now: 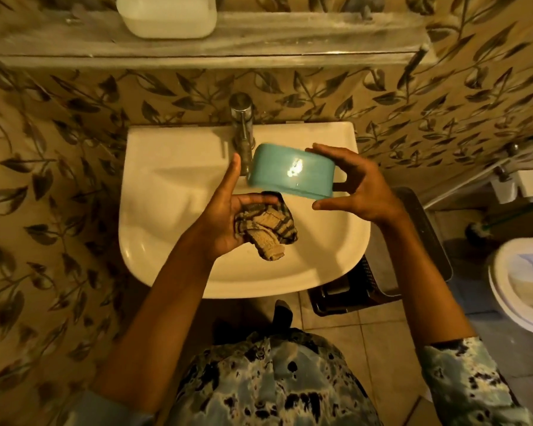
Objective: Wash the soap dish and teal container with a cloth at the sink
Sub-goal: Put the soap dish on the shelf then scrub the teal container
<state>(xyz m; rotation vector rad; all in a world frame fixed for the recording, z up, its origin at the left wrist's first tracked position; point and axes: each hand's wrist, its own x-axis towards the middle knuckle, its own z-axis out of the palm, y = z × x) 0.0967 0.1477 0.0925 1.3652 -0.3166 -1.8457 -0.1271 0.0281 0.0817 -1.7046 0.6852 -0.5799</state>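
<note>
Holding the teal container [293, 170] bottom-up over the sink [173, 167], the right hand [357, 189] spreads its fingers around one end; the left hand [228, 210] pinches a striped cloth [268, 229] below. No readable writing.

Both bare forearms are reaching forward and slightly inward from patterned sleeves pushed up near the elbows. The left hand [228, 216] is turning palm up, its thumb pointing straight ahead and its fingers curling in to pinch a bunched cloth [266, 230] against the palm. The right hand [356, 187] is spreading wide, fingers stretching over the far top edge of a teal container [290, 172] while the thumb is extending leftward beneath its near side, gripping it tilted.
</note>
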